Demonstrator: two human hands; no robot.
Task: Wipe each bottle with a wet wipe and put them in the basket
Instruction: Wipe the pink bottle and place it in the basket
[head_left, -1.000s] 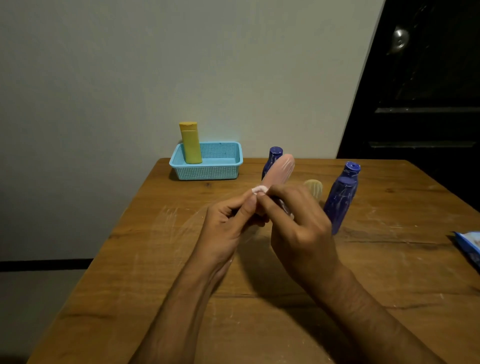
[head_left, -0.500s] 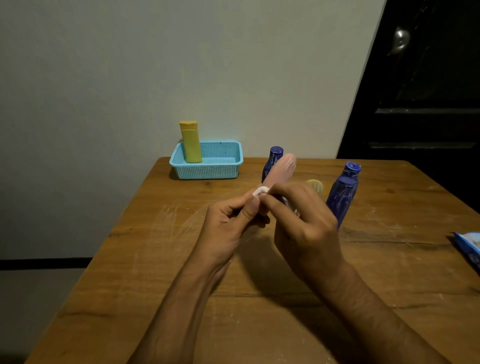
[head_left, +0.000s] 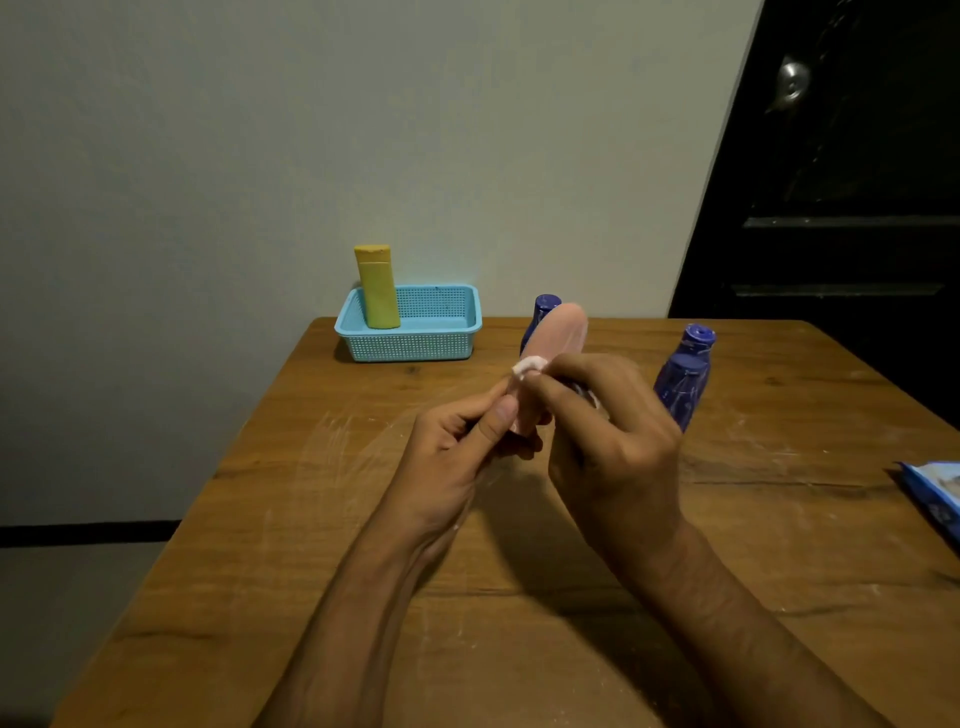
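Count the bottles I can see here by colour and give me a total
Yellow plastic bottle, upright in the light blue mesh basket: 1
Pink bottle, held in the left hand and wiped by the right hand with the white wet wipe: 1
Dark blue bottles, on the wooden table: 2
Total: 4

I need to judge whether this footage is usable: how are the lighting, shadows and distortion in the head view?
Head view: dim, warm light; the hands cast a dark shadow on the wooden table beneath the forearms; the doorway at right is nearly black; wide-angle bending tilts the door edge; the pink bottle and wet wipe look soft, fine detail lost.
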